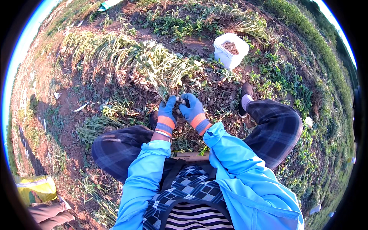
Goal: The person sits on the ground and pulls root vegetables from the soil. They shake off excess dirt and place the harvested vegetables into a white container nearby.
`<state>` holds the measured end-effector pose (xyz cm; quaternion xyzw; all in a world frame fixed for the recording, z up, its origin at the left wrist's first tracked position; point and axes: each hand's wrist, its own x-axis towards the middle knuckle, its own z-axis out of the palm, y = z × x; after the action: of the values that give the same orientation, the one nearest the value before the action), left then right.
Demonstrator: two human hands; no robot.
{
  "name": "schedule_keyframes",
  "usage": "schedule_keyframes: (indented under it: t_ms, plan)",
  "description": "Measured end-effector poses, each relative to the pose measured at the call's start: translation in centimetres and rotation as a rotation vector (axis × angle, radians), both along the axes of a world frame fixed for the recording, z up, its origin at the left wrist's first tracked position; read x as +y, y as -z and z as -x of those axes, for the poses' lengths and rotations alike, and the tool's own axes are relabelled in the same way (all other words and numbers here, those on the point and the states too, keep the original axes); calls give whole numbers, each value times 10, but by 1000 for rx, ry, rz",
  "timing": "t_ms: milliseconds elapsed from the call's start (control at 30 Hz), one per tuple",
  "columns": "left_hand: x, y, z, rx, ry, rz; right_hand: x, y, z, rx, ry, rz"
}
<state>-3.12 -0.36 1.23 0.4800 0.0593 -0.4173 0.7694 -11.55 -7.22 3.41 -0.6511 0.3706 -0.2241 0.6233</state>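
Observation:
Both hands wear blue-grey work gloves with orange cuffs. My left hand [167,113] is closed around the root end of a pulled peanut plant [165,69], whose stems and leaves spread away over the row. Close beside it on the right, my right hand [193,109] has thumb and fingers curled about a few pale peanuts [183,102] at the roots. Further out to the right, a white plastic bucket [228,59] stands on the soil with picked peanuts [231,48] inside.
A row of uprooted peanut plants [100,51] with pods showing lies across the front and left. My bent legs frame the soil. At the lower left are a yellow bag [37,189] and another person's legs [53,212]. Green weeds [284,74] grow at the right.

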Motion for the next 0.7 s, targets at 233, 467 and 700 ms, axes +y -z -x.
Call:
schedule_keyframes:
  t_ms: [233,467,700]
  plan:
    - [1,12,-2,-67,-109,-68,7,0,-1,-302,197,-452]
    - [4,0,-11,40,-80,-67,-41,17,21,-484,279,-678]
    - [9,3,-22,261,245,365,-42,-11,20,-322,32,-762]
